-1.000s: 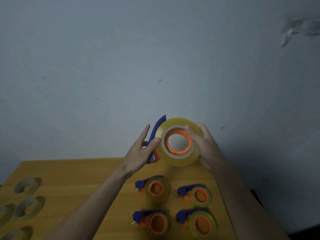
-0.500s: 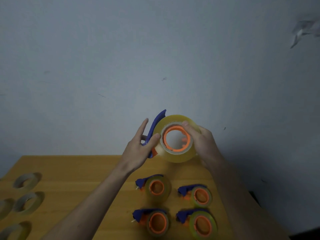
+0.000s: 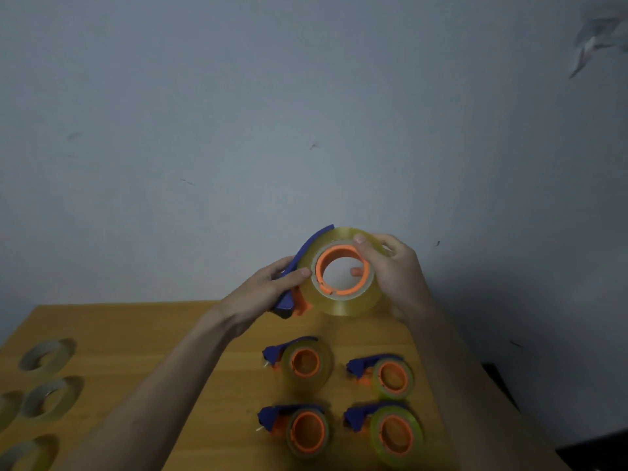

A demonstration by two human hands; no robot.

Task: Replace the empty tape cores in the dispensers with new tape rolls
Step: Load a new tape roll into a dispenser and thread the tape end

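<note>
Held dispenser: a blue-and-orange dispenser (image 3: 292, 294) is raised above the bench (image 3: 136, 334), in front of the wall, with a full tape roll (image 3: 343, 300) on its orange hub
Left hand: the left hand (image 3: 268, 294) grips the blue handle side, thumb tip pressed against the face of the roll
Right hand: the right hand (image 3: 394, 270) wraps the roll's outer edge, thumb on the front face, one fingertip visible through the hub opening
Step in hand: probably seating the new roll on the hub, or checking that it sits square
Handling: the roll looks dense and stiff, moderately heavy for its size; its smooth clear wound surface may be slick, and the free end would be sticky
Where to hold: by the outer band and flat side faces, away from the cutter end, which I cannot make out clearly
Dispenser: rigid light plastic; best held by the blue handle
Other dispensers: four loaded dispensers (image 3: 306, 363) lie in two rows on the bench below the hands
Cores: several empty tape cores (image 3: 47, 355) lie at the left edge of the bench, well apart from the dispensers
Risk: a crooked push could jam the roll on the hub
</note>
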